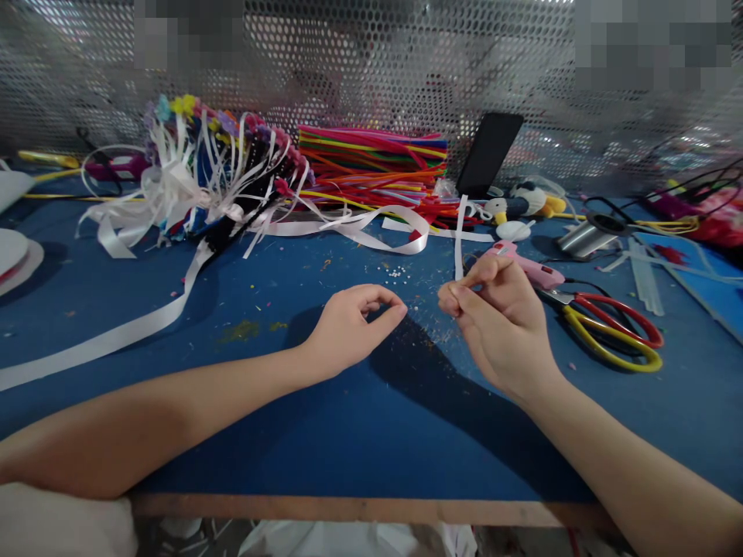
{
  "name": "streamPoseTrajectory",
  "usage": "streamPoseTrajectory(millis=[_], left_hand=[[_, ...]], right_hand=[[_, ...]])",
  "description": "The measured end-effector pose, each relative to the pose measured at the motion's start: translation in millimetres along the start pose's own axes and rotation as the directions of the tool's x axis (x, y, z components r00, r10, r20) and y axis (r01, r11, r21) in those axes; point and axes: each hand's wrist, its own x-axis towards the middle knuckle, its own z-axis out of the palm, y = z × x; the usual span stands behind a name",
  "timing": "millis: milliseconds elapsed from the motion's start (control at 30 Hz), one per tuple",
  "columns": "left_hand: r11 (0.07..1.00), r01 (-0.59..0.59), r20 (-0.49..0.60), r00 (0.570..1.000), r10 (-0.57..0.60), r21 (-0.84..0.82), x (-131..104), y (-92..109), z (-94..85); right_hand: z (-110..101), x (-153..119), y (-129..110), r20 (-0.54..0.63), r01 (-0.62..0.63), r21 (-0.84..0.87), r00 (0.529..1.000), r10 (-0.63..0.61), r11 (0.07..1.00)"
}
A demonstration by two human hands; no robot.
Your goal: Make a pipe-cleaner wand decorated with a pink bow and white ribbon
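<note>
"Firstly, your left hand [357, 329]: what is found?"
"You have it over the blue tabletop [325, 449], fingers curled, tips of thumb and forefinger brought together. Whether anything small sits between them cannot be told."
"And your right hand [508, 329]?"
"Your thumb and fingertips are drawn into a pinch. A narrow white strip [458, 259] reaches them from the far side; whether you grip it or it merely passes behind cannot be determined."
"Location of the small white pieces [396, 274]?"
"Loosely scattered on the tabletop, just beyond your two hands and between them."
"Items near your right?"
"A pink glue gun [534, 269], partly hidden by that hand, with red-and-yellow-handled scissors [580, 300] beside it."
"Towards the back?"
"A bundle of coloured stems [371, 158], a dark phone [491, 155] standing tilted to its right and, at your left, a heap of white ribbons [174, 186]."
</note>
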Motion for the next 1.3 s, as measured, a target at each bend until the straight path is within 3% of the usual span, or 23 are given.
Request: streamPoseTrajectory(millis=[133,333,400,533,667,767,933,1100,1200,1300], left_hand=[[0.998,0.056,-0.05,0.997,-0.057,-0.021,1,-5,-1.2],[0.99,0.09,-0.117,0.988,-0.103,-0.108,6,-2,-3.1],[0.993,0.08,-0.108,0.99,-0.089,-0.086,5,0,-3.0],[0.997,0.058,-0.073,0.995,-0.061,-0.048,1,5,-3.5],[0.998,0.063,-0.032,0.998,-0.062,0.025,0,9,-4.5],[0.996,0.026,-0.047,0.999,-0.021,0.087,1,10,-3.9],[0.99,-0.006,-0.059,0.998,0.015,0.144,3,8,-2.6],[0.979,0.003,-0.038,0.999,0.005,0.203,3,6,-2.6],[0.975,0.008,-0.029,1.0,-0.001,0.224,4,7,-2.6],[0.982,0.026,-0.039,0.999,-0.019,0.185,4,9,-3.1]], right_hand=[[-13,6,6,-0.001,0.077,-0.134,0.997,-0.078,0.988],[-20,8,5,0.022,0.258,-0.363,0.963,-0.269,0.895],[-16,3,1,0.112,0.326,-0.527,0.942,-0.316,0.785],[-9,-4,-2,0.432,0.523,-0.753,0.85,-0.3,0.398],[-10,-3,1,0.564,0.604,-0.754,0.797,-0.218,0.258],[-9,-2,0,0.585,0.617,-0.751,0.787,-0.194,0.237],[-6,-2,-2,0.637,0.677,-0.666,0.735,-0.234,0.312],[-11,2,6,0.685,0.724,-0.651,0.689,-0.237,0.226],[-12,5,7,0.661,0.697,-0.683,0.717,-0.223,0.217],[-11,5,2,0.6,0.637,-0.709,0.77,-0.217,0.303]])
